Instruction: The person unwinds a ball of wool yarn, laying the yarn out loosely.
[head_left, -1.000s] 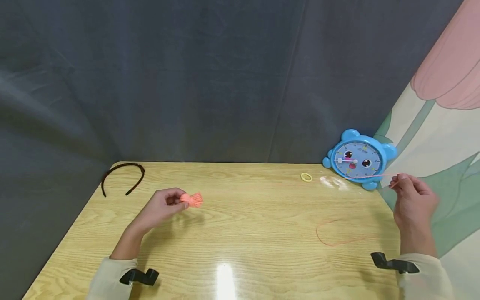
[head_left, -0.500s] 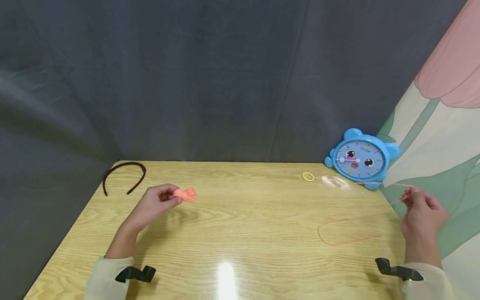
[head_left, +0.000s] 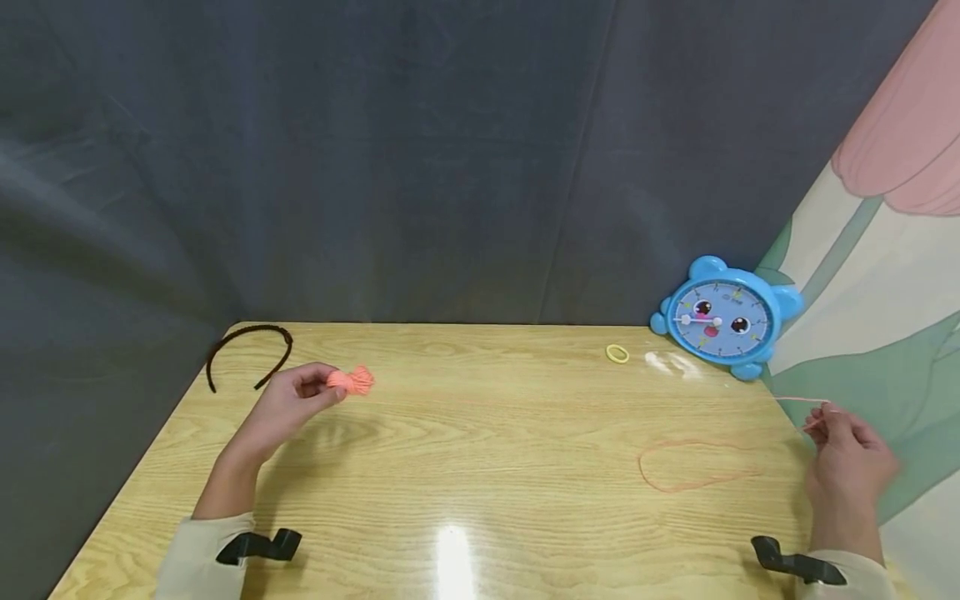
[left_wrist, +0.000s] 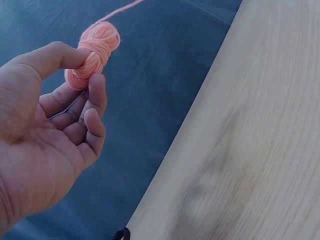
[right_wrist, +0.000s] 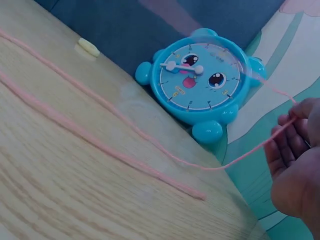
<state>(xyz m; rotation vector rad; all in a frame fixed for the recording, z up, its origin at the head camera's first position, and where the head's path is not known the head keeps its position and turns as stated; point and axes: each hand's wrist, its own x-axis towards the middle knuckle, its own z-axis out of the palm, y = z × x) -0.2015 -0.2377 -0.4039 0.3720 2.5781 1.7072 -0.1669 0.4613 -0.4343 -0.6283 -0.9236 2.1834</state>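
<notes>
A small bundle of coral yarn (head_left: 351,381), wound tight round its middle, is pinched between the thumb and fingers of my left hand (head_left: 294,398), above the table's left side. In the left wrist view a strand leads up and away from the yarn bundle (left_wrist: 97,50). Far to the right, my right hand (head_left: 851,454) pinches a strand of the same yarn (right_wrist: 255,149) between thumb and fingertips. From there the strand droops toward the table in a loop (head_left: 675,487), its end lying near the right edge. Between the hands the strand is too faint to follow fully.
A black headband (head_left: 251,329) lies at the table's back left corner. A yellow ring-shaped band (head_left: 617,354) sits near the back edge. The blue bear-shaped clock (head_left: 723,321) leans at the back right corner. Dark cloth (head_left: 420,167) hangs behind the wooden table (head_left: 480,467).
My left hand has moved left and slightly up with the yarn bundle. The right hand has shifted right and down, still pinching the strand, so the hands are farther apart.
</notes>
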